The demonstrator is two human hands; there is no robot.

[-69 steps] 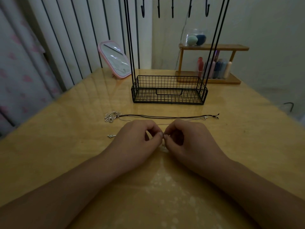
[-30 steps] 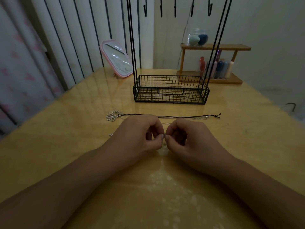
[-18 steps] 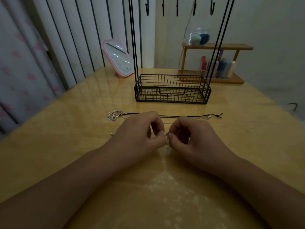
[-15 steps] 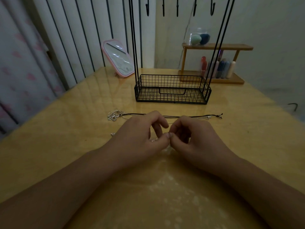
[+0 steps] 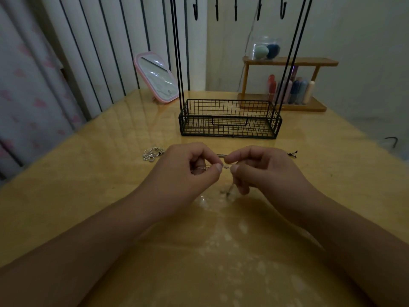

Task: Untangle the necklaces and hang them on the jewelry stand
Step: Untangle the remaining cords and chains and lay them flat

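While no writing shows (dim light), silver chain (image 5: 225, 166) between both hands' grips.

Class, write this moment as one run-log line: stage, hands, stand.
stage: untangling | left hand and right hand: pinching thin chain above table | jewelry stand: hooks bare
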